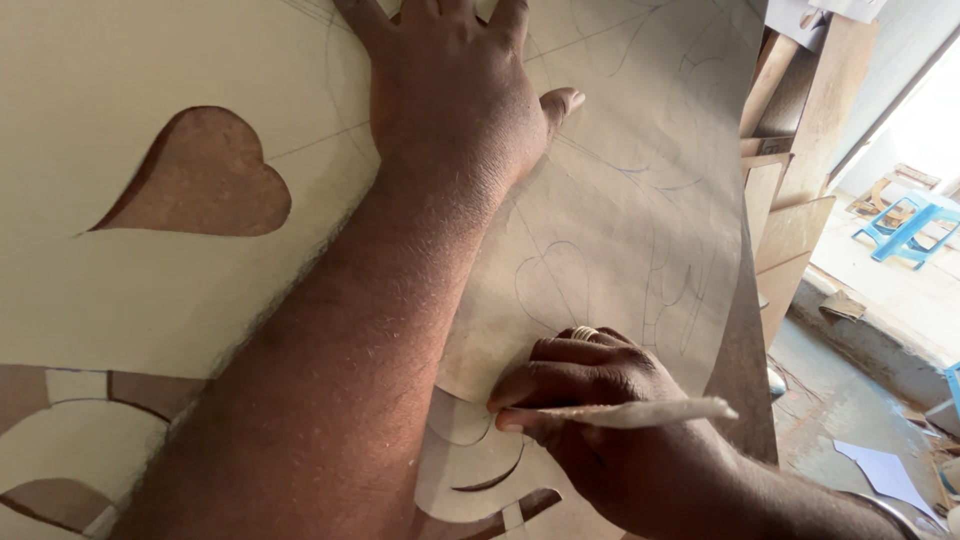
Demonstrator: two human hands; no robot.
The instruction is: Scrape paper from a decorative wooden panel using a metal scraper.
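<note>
The left hand (450, 100) lies flat on the paper sheet (620, 220). The right hand (590, 400) squeezes a cutting tool (640, 412) (wrapped handle); a slip could rip the heart drawing (552, 285).

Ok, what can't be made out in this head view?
- Tool tip: the right hand covers the working end of the pale wrapped handle.
- Left hand: fingertips cut off by the top edge.
- Pencil drawing on the paper sheet: faint, partly under the left forearm.
- Blue stool: washed out by glare.
</note>
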